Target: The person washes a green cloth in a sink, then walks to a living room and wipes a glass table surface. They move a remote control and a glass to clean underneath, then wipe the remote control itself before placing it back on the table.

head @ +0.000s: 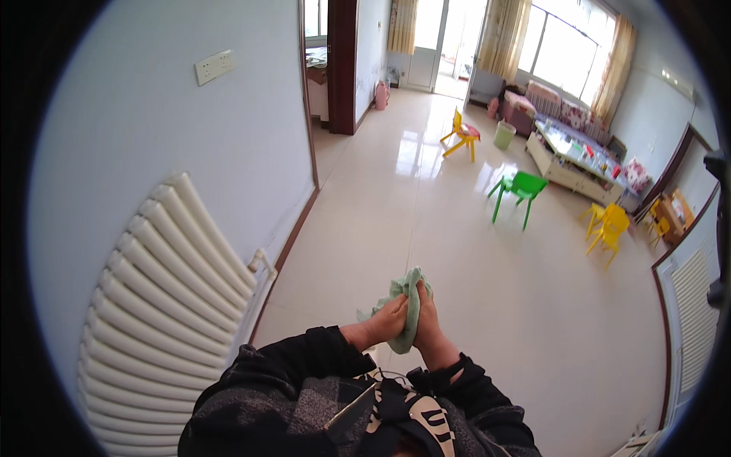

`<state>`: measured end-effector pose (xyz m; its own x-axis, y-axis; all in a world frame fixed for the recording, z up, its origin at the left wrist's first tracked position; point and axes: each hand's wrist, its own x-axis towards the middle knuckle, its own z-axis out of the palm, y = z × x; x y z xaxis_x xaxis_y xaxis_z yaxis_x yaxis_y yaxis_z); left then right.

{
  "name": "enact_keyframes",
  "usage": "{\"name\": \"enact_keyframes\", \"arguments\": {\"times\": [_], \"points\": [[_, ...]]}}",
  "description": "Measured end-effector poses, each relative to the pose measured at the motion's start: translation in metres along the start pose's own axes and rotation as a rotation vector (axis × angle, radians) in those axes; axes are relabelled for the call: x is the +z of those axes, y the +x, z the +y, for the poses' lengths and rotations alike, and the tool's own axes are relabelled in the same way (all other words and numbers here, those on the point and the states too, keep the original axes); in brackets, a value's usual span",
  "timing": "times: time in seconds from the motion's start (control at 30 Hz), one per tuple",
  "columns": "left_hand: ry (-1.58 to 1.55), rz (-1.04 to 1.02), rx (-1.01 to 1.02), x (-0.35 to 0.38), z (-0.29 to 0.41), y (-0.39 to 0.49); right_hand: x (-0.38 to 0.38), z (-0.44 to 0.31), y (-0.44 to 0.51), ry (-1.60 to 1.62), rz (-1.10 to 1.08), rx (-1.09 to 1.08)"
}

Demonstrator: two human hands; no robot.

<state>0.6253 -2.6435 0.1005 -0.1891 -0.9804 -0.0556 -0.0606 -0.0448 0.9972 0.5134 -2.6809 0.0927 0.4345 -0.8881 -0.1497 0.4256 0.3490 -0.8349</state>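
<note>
A crumpled pale green cloth [410, 325] is bunched between my two hands, out in front of my body above the tiled floor [365, 240]. My left hand [388, 320] presses it from the left side. From the right, my right hand [427, 317] closes on the same cloth, thumb pointing up along it. Folds of the cloth stick out beyond the fingertips and hang down between the palms. The fingers on the far side are partly hidden by the cloth.
A white radiator [165, 297] lines the left wall. Further off stand a green chair [526, 185], a yellow chair [610, 228], another yellow chair [461, 132] with a red seat, a light green bin [505, 136] and a low table [571, 177] bearing small items. A dark door frame [342, 74] opens at left.
</note>
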Motion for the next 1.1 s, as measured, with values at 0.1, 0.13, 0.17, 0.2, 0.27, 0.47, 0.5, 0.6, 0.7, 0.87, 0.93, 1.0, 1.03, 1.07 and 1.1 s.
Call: {"name": "enact_keyframes", "arguments": {"times": [0.1, 0.13, 0.17, 0.2, 0.27, 0.47, 0.5, 0.6, 0.7, 0.87, 0.93, 1.0, 1.03, 1.07, 1.1], "points": [[0.079, -0.016, 0.066, -0.027, 0.014, 0.073, -0.008, -0.02, 0.073, -0.023, 0.174, -0.074], [0.134, -0.052, 0.064, -0.037, 0.02, 0.096, -0.014, -0.03, 0.094, -0.013, 0.157, -0.069], [0.165, -0.085, 0.112, -0.045, 0.027, 0.116, -0.022, -0.038, 0.111, 0.017, 0.194, -0.014], [0.191, -0.112, 0.139, -0.052, 0.034, 0.138, -0.03, -0.045, 0.129, 0.072, 0.149, -0.04], [0.213, -0.175, 0.175, -0.065, 0.049, 0.18, -0.052, -0.057, 0.163, 0.234, 0.039, -0.072], [0.354, -0.115, 0.223, -0.118, 0.06, 0.286, -0.108, -0.063, 0.299, -0.512, 0.052, -0.314], [0.362, -0.052, 0.273, -0.128, 0.059, 0.305, -0.111, -0.07, 0.328, -0.175, 0.013, -0.144], [0.04, 0.115, 0.152, -0.154, 0.06, 0.369, -0.117, -0.106, 0.399, 0.397, -0.508, 0.023], [0.158, 0.294, 0.122, -0.18, 0.075, 0.439, -0.103, -0.145, 0.467, -0.235, -0.383, -0.475], [0.655, 0.586, 0.338, -0.234, 0.098, 0.514, -0.071, -0.205, 0.563, -0.285, -0.448, -0.631], [0.393, 0.762, 0.333, -0.257, 0.1, 0.543, -0.063, -0.22, 0.598, -0.579, -0.418, -0.701], [-0.243, 0.663, 0.252, -0.277, 0.098, 0.57, -0.055, -0.222, 0.629, -0.379, -0.555, -0.385], [-0.567, 0.579, 0.256, -0.286, 0.094, 0.588, -0.049, -0.215, 0.647, 0.113, -0.628, -0.103], [-0.891, 0.477, 0.258, -0.293, 0.09, 0.607, -0.046, -0.206, 0.665, 0.398, -0.561, 0.094], [-1.211, 0.357, 0.258, -0.298, 0.085, 0.626, -0.035, -0.189, 0.685, 0.545, -0.47, 0.093]]}}
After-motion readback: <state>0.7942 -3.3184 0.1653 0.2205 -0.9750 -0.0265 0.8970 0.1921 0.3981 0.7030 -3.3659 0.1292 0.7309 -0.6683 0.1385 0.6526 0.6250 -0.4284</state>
